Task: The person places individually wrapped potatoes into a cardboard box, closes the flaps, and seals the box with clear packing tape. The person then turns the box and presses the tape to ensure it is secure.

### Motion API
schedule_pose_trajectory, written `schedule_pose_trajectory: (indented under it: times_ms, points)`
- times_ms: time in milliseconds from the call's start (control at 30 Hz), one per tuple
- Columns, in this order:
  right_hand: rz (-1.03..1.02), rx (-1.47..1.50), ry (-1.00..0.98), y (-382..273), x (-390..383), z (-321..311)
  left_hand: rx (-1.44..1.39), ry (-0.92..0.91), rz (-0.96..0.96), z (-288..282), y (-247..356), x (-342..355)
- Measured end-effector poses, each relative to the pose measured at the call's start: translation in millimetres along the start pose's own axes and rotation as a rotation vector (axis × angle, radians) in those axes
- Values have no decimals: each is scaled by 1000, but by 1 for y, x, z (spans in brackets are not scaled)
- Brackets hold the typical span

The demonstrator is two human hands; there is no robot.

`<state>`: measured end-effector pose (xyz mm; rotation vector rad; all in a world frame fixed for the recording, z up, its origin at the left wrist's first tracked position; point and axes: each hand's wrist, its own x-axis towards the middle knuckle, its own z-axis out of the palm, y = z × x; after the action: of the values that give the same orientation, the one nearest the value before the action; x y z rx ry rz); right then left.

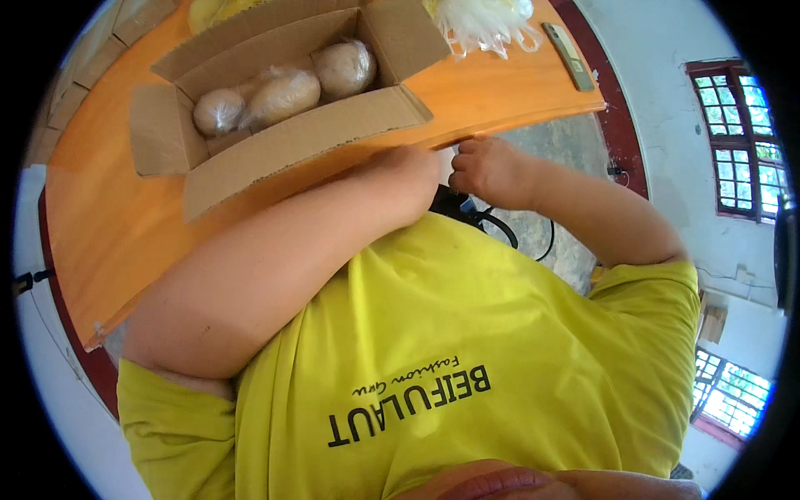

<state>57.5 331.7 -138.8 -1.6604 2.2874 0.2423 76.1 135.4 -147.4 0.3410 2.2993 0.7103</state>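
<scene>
My left hand (412, 179) is at the table's front edge, below the open cardboard box (308, 146); its fingers are turned away and hidden. My right hand (483, 171) is just to the right, fingers curled closed; a small white surface shows between my hands, and whether I grip it is unclear. In the box lie three round tan items wrapped in clear plastic (283, 93).
The orange table (117, 242) carries white plastic bags (492, 21), a phone (567, 54) and a yellow item behind the box. Stacked cartons (100, 58) stand at the far left. Black cables (500, 229) lie below the edge. Barred windows are on the right wall.
</scene>
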Motion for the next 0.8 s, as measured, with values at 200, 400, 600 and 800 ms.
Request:
schedule_pose_trajectory:
  times_ms: [200,400,600,800]
  points:
    - [-10,38,97,6,-5,-1,325,-37,235,10,8,-1]
    - [-12,37,120,8,-10,-4,520,-108,321,2,16,6]
    - [25,57,76,2,-14,-12,482,-35,305,13,9,14]
    - [34,77,65,-3,-19,-15,495,-32,376,13,3,13]
